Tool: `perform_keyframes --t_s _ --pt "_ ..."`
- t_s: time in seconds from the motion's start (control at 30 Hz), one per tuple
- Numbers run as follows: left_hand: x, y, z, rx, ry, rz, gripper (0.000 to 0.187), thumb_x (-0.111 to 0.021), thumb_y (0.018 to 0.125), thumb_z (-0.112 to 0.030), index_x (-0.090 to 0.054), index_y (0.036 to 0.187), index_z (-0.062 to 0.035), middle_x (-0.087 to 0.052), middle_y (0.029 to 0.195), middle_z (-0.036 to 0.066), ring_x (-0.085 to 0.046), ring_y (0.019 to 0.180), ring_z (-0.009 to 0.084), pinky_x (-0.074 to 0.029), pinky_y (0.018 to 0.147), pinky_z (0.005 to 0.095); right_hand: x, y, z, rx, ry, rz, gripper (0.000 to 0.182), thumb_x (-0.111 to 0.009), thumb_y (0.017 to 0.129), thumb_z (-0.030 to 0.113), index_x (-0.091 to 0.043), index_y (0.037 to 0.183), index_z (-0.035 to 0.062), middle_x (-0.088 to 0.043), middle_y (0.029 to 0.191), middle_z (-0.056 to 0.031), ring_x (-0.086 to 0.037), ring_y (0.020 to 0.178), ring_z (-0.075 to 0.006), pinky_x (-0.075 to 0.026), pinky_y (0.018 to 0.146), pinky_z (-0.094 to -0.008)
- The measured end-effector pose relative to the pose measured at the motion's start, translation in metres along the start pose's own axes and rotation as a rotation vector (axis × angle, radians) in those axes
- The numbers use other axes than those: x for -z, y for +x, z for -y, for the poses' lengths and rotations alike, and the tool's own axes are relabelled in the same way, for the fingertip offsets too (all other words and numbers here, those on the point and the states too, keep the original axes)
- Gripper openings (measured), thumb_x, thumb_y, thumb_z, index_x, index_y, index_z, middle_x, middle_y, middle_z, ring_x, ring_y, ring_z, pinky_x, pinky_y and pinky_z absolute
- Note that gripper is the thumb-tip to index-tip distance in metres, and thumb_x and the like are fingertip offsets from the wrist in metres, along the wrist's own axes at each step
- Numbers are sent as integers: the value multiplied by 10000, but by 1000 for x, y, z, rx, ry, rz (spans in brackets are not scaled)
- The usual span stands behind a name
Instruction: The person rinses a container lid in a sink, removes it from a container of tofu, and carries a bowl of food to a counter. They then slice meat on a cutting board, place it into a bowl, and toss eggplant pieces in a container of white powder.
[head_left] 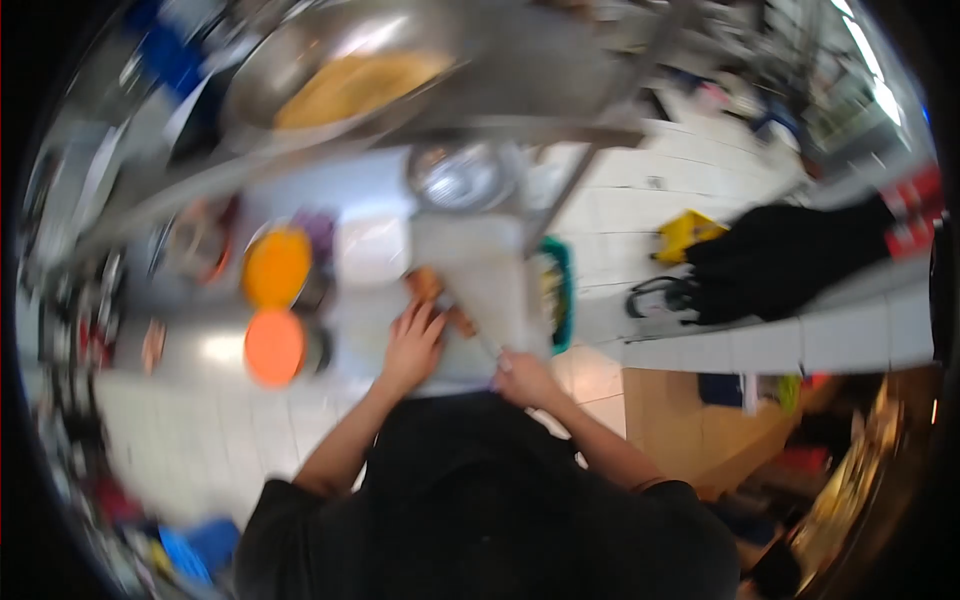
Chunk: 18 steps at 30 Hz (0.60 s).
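Note:
My right hand [525, 380] is closed round the handle of a knife [483, 338], whose blade points up and left across a pale cutting board [480, 260]. My left hand [415, 345] rests on the board with its fingers bent against a brown-orange piece of food [425, 284]; blur hides its exact kind. A smaller brown piece [462, 322] lies beside the blade, between the two hands. Just beyond the food stands a white tray [373, 250].
Left of the board stand a container with yellow-orange contents [277, 268] and an orange-topped tub [274, 347]. A large metal bowl [250, 95] sits on the shelf above. A metal bowl [460, 178] stands behind the board, a green bin [565, 295] at its right.

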<state>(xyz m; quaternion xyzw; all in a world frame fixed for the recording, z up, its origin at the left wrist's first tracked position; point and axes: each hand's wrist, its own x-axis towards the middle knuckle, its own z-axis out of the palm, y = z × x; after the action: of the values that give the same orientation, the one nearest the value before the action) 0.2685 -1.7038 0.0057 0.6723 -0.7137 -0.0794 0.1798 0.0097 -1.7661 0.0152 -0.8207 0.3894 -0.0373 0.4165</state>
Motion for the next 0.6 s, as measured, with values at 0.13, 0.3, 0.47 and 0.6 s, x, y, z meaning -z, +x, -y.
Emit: perform_keyframes --t_s 0.13,0.3,0.47,0.6 --pt "15 -26 24 66 17 23 516 -704 871 -164 -576 1369 -130 -474 1508 134 -399 1437 359 -388 1107 511 5 10 28 -15 61 76 229 -567 961 190 -574 1013 -33 -647 820 -314 -639 835 -519 -497 773 -588" --pt "33 -38 41 109 37 -11 470 -695 900 -224 -596 1352 -145 -493 1482 119 -403 1430 343 -375 1104 502 9 14 36 77 36 119 215 -569 965 170 -555 998 -42 -646 830 -321 -639 833 -520 -485 761 -590" --pt "55 -35 18 208 124 94 597 -775 851 -292 -564 1389 -146 -427 1537 128 -341 1471 326 -301 1137 562 23 -6 33 -15 18 10 212 -577 947 160 -555 1036 -31 -660 838 -313 -651 822 -510 -499 754 -589" --pt "42 -18 9 12 -35 101 602 -764 858 -242 -535 1399 -113 -437 1523 134 -374 1453 333 -323 1139 519 28 -21 26 -53 -50 -139 273 -575 930 160 -531 1126 -24 -664 813 -310 -659 804 -507 -509 736 -591"
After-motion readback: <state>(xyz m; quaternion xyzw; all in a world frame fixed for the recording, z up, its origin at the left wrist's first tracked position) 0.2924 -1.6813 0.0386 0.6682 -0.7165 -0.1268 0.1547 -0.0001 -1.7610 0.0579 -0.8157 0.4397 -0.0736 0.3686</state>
